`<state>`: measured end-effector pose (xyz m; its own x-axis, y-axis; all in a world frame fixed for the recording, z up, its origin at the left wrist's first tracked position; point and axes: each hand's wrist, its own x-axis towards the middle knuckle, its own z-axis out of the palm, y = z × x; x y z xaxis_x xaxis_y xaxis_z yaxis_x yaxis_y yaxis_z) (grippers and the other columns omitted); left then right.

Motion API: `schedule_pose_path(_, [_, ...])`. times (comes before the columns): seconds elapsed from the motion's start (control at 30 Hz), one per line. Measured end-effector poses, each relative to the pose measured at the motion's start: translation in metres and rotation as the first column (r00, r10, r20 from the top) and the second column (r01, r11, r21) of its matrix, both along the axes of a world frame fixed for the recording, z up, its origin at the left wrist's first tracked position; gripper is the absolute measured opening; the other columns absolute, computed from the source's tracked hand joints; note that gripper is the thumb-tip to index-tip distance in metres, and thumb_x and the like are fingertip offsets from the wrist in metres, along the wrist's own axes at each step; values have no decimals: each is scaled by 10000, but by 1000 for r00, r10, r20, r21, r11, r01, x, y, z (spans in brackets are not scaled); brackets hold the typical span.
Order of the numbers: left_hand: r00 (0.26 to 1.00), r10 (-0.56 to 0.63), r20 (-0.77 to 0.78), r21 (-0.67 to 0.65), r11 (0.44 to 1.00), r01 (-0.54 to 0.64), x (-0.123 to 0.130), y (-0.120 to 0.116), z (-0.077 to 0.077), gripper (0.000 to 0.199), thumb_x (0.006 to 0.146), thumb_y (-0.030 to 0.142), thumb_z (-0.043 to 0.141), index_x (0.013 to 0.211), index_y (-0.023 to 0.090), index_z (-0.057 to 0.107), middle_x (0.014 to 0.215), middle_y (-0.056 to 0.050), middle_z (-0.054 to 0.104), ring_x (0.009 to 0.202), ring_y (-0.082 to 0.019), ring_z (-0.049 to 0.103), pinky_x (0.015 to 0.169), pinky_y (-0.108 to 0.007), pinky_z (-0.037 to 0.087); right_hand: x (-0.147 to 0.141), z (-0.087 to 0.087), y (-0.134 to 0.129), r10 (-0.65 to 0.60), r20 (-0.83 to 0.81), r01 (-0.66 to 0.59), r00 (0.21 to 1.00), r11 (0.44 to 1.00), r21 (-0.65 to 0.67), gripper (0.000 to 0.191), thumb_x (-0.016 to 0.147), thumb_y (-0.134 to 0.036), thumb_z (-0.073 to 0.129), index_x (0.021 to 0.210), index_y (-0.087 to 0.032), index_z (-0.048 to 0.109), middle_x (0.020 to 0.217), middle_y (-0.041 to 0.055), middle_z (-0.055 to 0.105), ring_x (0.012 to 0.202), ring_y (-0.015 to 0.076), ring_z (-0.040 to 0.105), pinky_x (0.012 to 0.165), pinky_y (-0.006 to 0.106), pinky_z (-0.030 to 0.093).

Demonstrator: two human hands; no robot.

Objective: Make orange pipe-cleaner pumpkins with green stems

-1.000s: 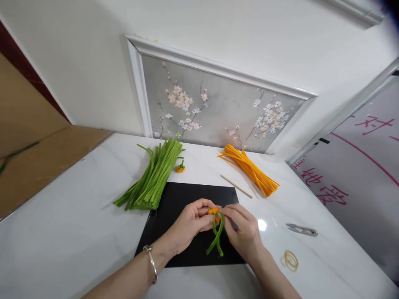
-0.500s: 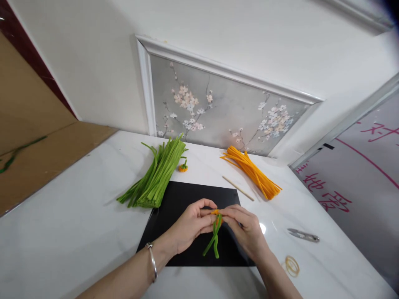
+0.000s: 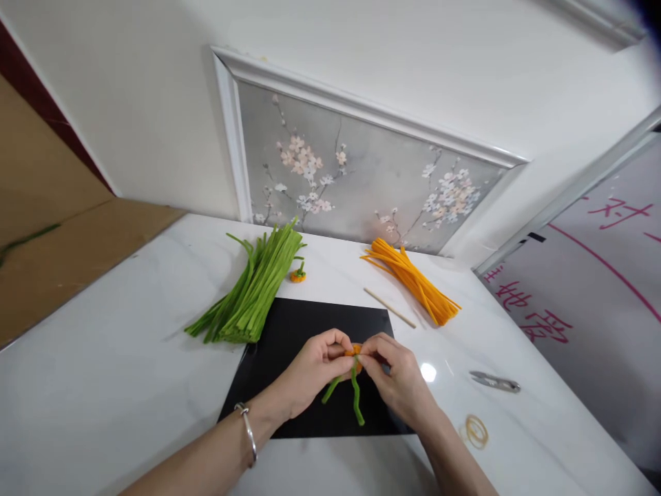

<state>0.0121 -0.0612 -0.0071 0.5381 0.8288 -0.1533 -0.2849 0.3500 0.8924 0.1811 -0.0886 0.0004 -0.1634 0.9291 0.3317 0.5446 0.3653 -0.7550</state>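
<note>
Between my two hands is a small orange pipe-cleaner piece [image 3: 354, 350] with green pipe cleaners [image 3: 357, 401] attached, their two ends hanging down apart. My left hand [image 3: 323, 365] is closed on the orange part from the left, thumb and fingers pinching. From the right, my right hand [image 3: 395, 372] pinches at the spot where green meets orange. Fingertips hide much of the piece. Below it lies a black mat [image 3: 304, 331]. A finished-looking small orange piece with a green stem [image 3: 298, 274] sits on the table behind the mat.
A bundle of green pipe cleaners [image 3: 253, 289] lies at the mat's left corner. Behind on the right are an orange pipe-cleaner bundle [image 3: 413, 282] and a thin wooden stick [image 3: 390, 308]. Thread snips [image 3: 494, 381] and clear-yellow rings [image 3: 476, 431] rest on the right of the white table [image 3: 129, 331].
The green ends have spread from crossing each other to hanging apart. My right fingers have shifted onto the green at the orange piece. The view has moved slightly.
</note>
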Motion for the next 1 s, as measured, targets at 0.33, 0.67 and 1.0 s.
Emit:
schedule_pose_path(0.33, [995,-95,26,-200,975,98,-9,4,12,249,706,224,788,812,156,574,766,-32,688,745,-144,687,639,-200,477,23,5,4,183,220,-249,958,913,324,269,937,-108,461,1031,-229,682,928,64,636,823,152,627,689,258,547])
schedule_pose_path(0.67, [989,-144,32,-177,973,147,-12,5,12,200,717,222,777,792,150,606,740,-37,695,706,-144,684,612,-193,477,22,17,2,165,446,-362,880,840,405,203,919,-88,513,999,-210,654,898,66,681,769,160,614,679,294,509])
schedule_pose_path(1.0, [988,-109,-112,12,994,111,-7,4,11,141,717,192,748,724,143,615,627,15,616,543,-71,512,503,-182,331,15,11,3,167,313,-283,935,884,373,254,950,-103,401,903,-183,638,885,83,629,736,150,583,646,271,525])
